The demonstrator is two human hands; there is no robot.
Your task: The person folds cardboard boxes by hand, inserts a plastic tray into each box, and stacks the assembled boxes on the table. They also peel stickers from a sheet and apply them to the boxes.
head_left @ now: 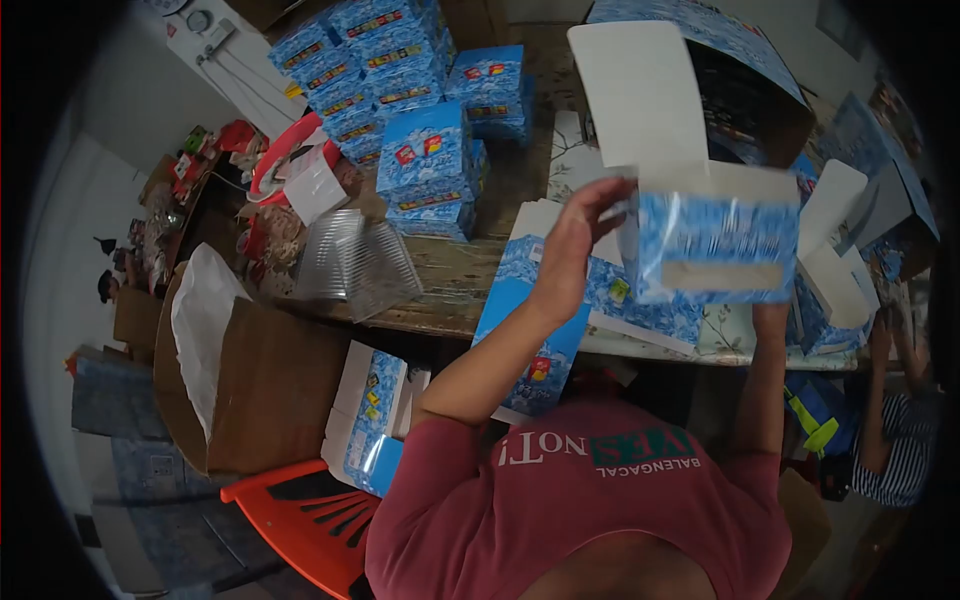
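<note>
A blue-and-white carton [715, 240] is held up above the table, its tall white flap raised and its front blurred by motion. My left hand [580, 235] is at the carton's left edge with fingers curved and apart; whether the fingertips touch it is unclear. From below, my right hand [770, 318] reaches up behind the carton's lower right corner and supports it, its fingers hidden. Under and left of the carton, flat blue blanks [530, 335] lie partly over the table's front edge.
Stacked blue boxes [425, 165] stand back left, beside clear plastic trays [360, 265]. A large open box [745, 100] is behind the carton. Brown carton [270, 375] and orange chair [300, 525] are at lower left. Another person's arms [880, 390] show at far right.
</note>
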